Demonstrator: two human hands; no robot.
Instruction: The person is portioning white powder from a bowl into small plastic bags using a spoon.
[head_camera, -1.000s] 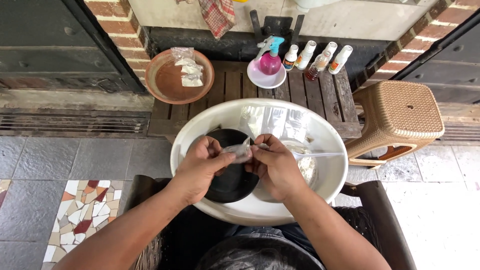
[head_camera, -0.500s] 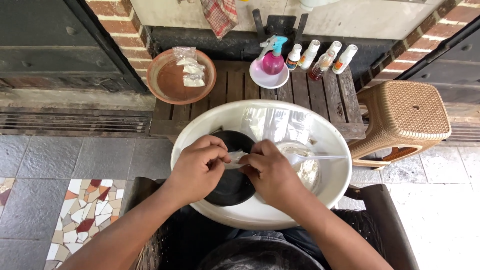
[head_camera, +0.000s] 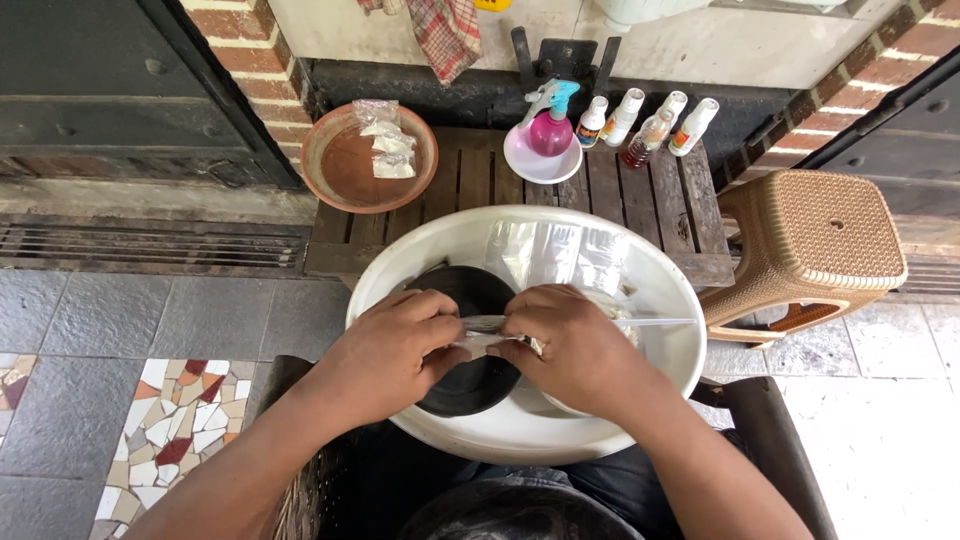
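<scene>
My left hand and my right hand meet over a large white basin on my lap. Both pinch a small clear plastic packet between their fingertips, above a black bowl that lies inside the basin. Clear plastic sheets rest against the basin's far inner wall. A thin stick or straw pokes out to the right from behind my right hand. What lies under my right hand is hidden.
A low wooden slat table stands beyond the basin. On it are a brown clay dish with small white packets, a pink spray bottle on a white plate, and several small bottles. A tan plastic stool stands at right.
My hands have drawn closer together over the black bowl, the right one sliding left, and both now pinch the packet tightly at one spot.
</scene>
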